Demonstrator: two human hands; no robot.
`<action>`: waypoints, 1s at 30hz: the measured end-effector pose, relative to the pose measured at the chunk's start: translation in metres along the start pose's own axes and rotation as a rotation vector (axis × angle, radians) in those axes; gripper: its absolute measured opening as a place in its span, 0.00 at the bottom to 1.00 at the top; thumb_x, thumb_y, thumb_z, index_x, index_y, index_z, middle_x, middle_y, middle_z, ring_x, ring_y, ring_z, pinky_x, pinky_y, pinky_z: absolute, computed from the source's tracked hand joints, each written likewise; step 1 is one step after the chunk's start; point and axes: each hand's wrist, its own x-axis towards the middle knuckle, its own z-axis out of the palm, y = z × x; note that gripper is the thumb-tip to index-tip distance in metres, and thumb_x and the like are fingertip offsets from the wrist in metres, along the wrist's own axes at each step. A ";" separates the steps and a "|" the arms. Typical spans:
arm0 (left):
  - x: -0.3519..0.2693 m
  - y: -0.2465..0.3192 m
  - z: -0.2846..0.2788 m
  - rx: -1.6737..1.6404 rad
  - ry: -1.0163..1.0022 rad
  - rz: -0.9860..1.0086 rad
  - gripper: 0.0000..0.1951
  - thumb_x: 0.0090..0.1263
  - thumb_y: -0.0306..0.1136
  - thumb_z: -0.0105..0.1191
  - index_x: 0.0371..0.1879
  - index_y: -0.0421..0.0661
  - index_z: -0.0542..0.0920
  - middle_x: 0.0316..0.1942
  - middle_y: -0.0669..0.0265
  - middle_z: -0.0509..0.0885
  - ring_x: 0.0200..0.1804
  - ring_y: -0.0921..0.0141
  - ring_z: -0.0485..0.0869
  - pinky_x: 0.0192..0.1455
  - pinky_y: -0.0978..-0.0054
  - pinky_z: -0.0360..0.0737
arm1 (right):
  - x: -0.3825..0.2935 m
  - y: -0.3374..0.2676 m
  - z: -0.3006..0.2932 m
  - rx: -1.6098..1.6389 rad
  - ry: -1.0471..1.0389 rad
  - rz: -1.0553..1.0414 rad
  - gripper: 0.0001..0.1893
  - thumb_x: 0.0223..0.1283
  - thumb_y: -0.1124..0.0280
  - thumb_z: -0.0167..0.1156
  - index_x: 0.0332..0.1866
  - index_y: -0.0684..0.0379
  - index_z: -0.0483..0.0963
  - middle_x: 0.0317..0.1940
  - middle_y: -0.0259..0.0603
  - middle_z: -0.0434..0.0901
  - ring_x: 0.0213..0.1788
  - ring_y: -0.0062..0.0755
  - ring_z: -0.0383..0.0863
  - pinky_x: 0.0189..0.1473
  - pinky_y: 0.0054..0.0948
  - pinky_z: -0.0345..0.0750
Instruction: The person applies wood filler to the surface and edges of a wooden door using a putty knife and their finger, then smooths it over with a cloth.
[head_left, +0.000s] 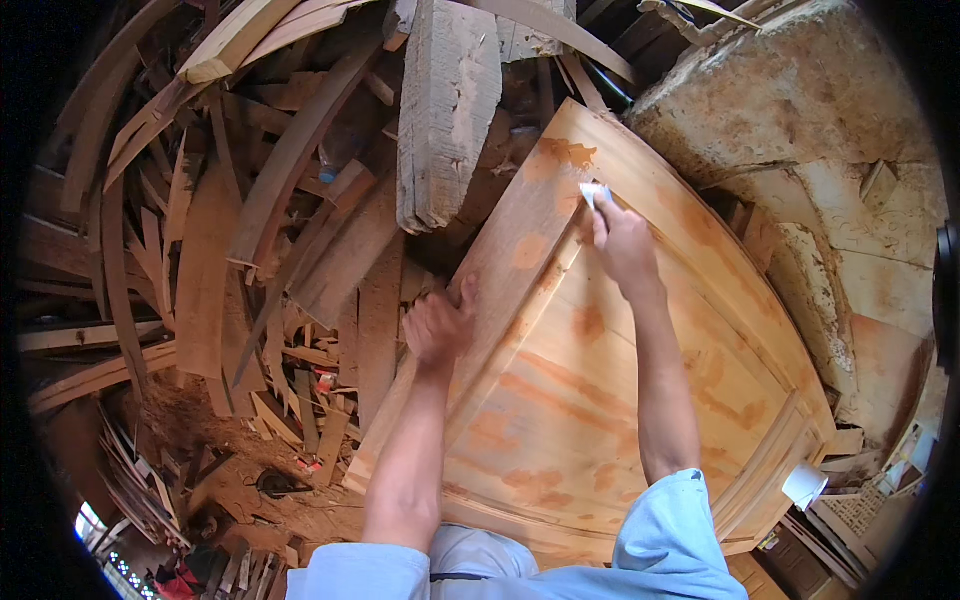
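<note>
A large framed wooden panel (570, 435) lies before me, with orange-brown filler-like patches smeared across its surface. My right hand (628, 244) holds a small whitish flat piece (596, 193) near the panel's far end. That piece touches the wood around an inner corner of the frame; whether it is a scraper or a folded sheet is not clear. At the panel's left edge, my left hand (441, 324) is curled over the rim with the thumb on top. A wide, darker orange-brown smear (566, 154) lies just beyond my right hand.
A thick rough timber (446, 112) juts in beyond the left edge. Curved offcuts (307, 150) and scraps pile up at the left, over a sawdust-covered floor (240, 480). A white tub (805, 486) stands at the panel's right corner. Stained pale slabs (780, 90) lie at the right.
</note>
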 end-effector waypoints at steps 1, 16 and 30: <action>0.000 -0.001 -0.001 0.015 -0.014 -0.020 0.37 0.72 0.66 0.41 0.29 0.39 0.88 0.30 0.39 0.85 0.39 0.45 0.86 0.50 0.50 0.80 | 0.005 -0.002 -0.007 0.057 -0.010 -0.039 0.16 0.71 0.64 0.51 0.58 0.53 0.77 0.41 0.67 0.80 0.45 0.64 0.82 0.47 0.53 0.79; 0.001 0.001 -0.002 0.001 -0.057 -0.033 0.36 0.71 0.67 0.42 0.34 0.41 0.88 0.33 0.41 0.86 0.41 0.44 0.86 0.50 0.49 0.80 | 0.100 -0.026 -0.049 -0.567 -0.840 -0.002 0.17 0.73 0.61 0.45 0.54 0.54 0.79 0.36 0.49 0.85 0.35 0.39 0.86 0.38 0.42 0.83; 0.001 0.000 -0.002 0.045 -0.050 -0.010 0.36 0.73 0.66 0.40 0.39 0.41 0.86 0.33 0.41 0.86 0.41 0.45 0.86 0.50 0.50 0.81 | 0.108 -0.059 -0.041 -0.659 -0.728 -0.134 0.19 0.70 0.62 0.52 0.60 0.57 0.78 0.40 0.51 0.86 0.32 0.42 0.88 0.33 0.41 0.84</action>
